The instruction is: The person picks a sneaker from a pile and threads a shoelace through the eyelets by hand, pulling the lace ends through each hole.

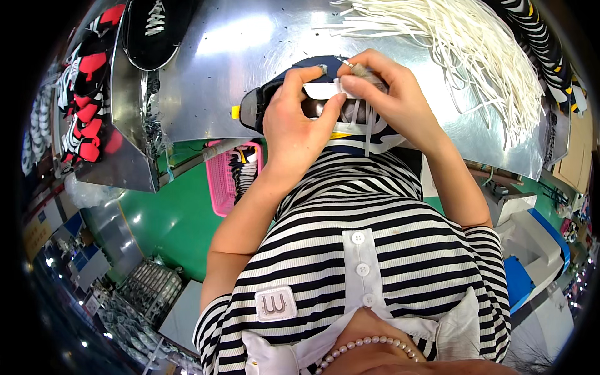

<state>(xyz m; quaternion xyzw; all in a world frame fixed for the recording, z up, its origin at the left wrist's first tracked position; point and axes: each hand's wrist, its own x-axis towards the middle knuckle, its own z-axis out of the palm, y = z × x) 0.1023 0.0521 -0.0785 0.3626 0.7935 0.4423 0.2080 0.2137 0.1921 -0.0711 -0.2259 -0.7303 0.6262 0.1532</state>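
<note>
A navy shoe (252, 111) with white and yellow parts lies on its side at the near edge of the metal table, close to my body. My left hand (292, 122) grips the white eyelet strip of its opening, thumb below and index finger above, with a wrap on one fingertip. Above the eyelets, my right hand (392, 94) is closed, thumb and index finger pinched on a white shoelace whose tip is hidden by the fingers. Other lengths of the shoelace (368, 134) cross the shoe's front and hang over its side.
A pile of loose white laces (462, 56) spreads over the metal table (206, 81) at the far right. Beyond it stands a row of dark shoes (537, 37). A black laced shoe (153, 34) and red-black shoe parts (87, 112) are left. A pink basket (219, 181) sits below the table.
</note>
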